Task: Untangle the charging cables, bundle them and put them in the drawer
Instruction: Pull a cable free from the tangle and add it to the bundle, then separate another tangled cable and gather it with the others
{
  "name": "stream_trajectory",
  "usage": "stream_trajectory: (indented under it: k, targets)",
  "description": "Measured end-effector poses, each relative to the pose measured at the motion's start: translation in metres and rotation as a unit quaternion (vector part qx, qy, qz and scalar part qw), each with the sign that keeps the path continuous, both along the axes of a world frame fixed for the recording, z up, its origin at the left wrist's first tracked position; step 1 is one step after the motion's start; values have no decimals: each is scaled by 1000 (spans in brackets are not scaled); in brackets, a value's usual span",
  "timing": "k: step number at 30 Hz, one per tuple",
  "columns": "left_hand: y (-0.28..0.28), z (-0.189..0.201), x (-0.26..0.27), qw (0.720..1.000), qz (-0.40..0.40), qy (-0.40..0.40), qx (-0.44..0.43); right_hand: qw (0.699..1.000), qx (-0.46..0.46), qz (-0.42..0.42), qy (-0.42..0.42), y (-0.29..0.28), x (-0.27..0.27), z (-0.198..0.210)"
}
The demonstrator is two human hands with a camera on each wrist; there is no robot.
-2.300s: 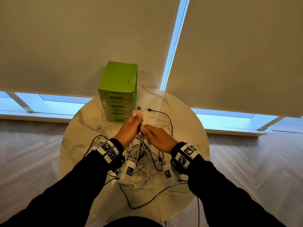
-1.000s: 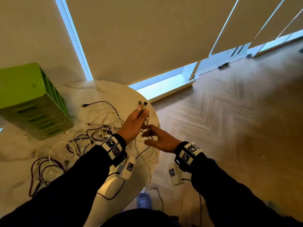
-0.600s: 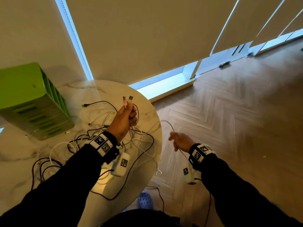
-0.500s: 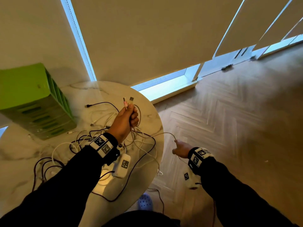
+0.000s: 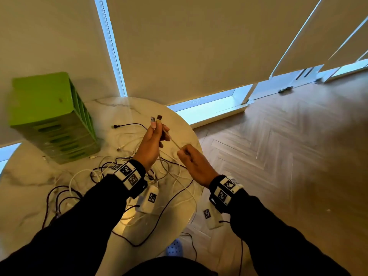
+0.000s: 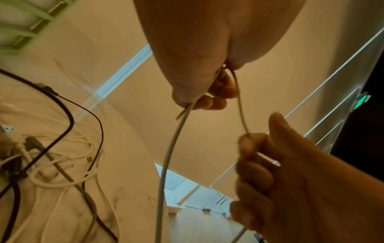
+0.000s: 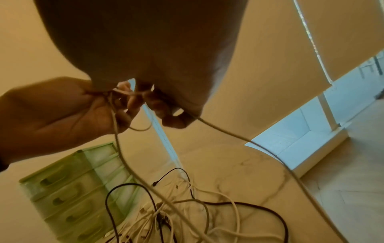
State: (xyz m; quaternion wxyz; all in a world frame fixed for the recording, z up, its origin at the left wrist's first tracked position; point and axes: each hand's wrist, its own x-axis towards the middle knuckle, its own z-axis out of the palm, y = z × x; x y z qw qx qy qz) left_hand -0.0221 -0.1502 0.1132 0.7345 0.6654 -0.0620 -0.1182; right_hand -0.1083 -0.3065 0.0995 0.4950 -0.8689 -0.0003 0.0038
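Observation:
My left hand [image 5: 153, 140] is raised over the round marble table [image 5: 25, 188] and grips a white cable [image 6: 166, 164] near both its ends, two USB plugs [image 5: 156, 118] sticking up above the fist. My right hand [image 5: 191, 158] sits close beside it and pinches the same cable [image 5: 175, 143] a short way down; the rest of the cable [image 7: 239, 136] hangs from it in a loop. A tangle of white and black cables [image 5: 111, 172] lies on the table below. The green drawer unit [image 5: 49, 116] stands at the back left, its drawers shut.
The table's right edge [image 5: 199, 156] is just under my right hand, with herringbone wood floor [image 5: 278, 156] beyond. Roller blinds [image 5: 199, 46] cover the windows behind. A black cable [image 5: 155, 222] trails off the table's near edge. A blue slipper [image 5: 174, 249] shows on the floor.
My right hand, which had pulled the cable out to the right and down, has come back up close to my left hand and pinches the cable near it. The left hand stayed raised.

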Motion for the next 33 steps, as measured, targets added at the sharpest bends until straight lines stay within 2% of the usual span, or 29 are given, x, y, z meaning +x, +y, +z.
stream_trajectory:
  k: [2, 4, 5, 7, 8, 9, 12, 14, 16, 18, 21, 23, 25, 27, 28, 29, 31, 33]
  targets:
    - [5, 2, 6, 999, 30, 19, -19, 996, 26, -84, -6, -13, 4, 0]
    - [8, 4, 12, 994, 35, 59, -88, 989, -48, -118, 69, -35, 10, -9]
    - [9, 6, 14, 988, 35, 76, -127, 976, -119, -105, 149, -46, 12, -15]
    - [10, 9, 15, 979, 36, 89, -181, 920, -227, -36, 319, -57, 10, -25]
    - [10, 9, 13, 977, 34, 89, -191, 904, -246, 2, 349, -57, 9, -28]
    - [9, 11, 12, 977, 28, 89, -193, 910, -241, 33, 336, -53, 10, -28]
    - [7, 16, 5, 977, -6, 109, -185, 959, -168, 107, 204, -17, 15, -13]
    - [10, 21, 0, 978, -46, 116, -165, 967, -80, 156, 183, 12, 22, -5]
    - [16, 26, -4, 981, -87, 114, -131, 956, 9, 196, 216, 34, 27, 2]
    - [28, 31, -3, 982, -111, 107, -111, 943, 38, 228, 240, 45, 28, 5]
    - [51, 34, 3, 977, -111, 108, -147, 925, 48, 270, 262, 36, 31, 6]
    - [70, 35, 9, 973, -84, 112, -184, 914, 77, 265, 297, 25, 35, 11]
    - [88, 36, 15, 967, -44, 105, -226, 935, 42, 222, 274, 17, 43, 17]
    - [101, 35, 20, 962, 16, 74, -261, 972, -70, 163, 156, 15, 55, 16]
    - [105, 36, 23, 958, 49, 56, -275, 981, -118, 127, 89, 16, 61, 14]
    - [108, 36, 26, 953, 80, 40, -289, 985, -138, 97, 48, 20, 66, 10]
    - [111, 39, 34, 942, 127, 23, -309, 983, -167, 71, 29, 35, 69, 1]
    - [112, 40, 42, 936, 163, 23, -311, 973, -193, 117, 56, 59, 63, -15]
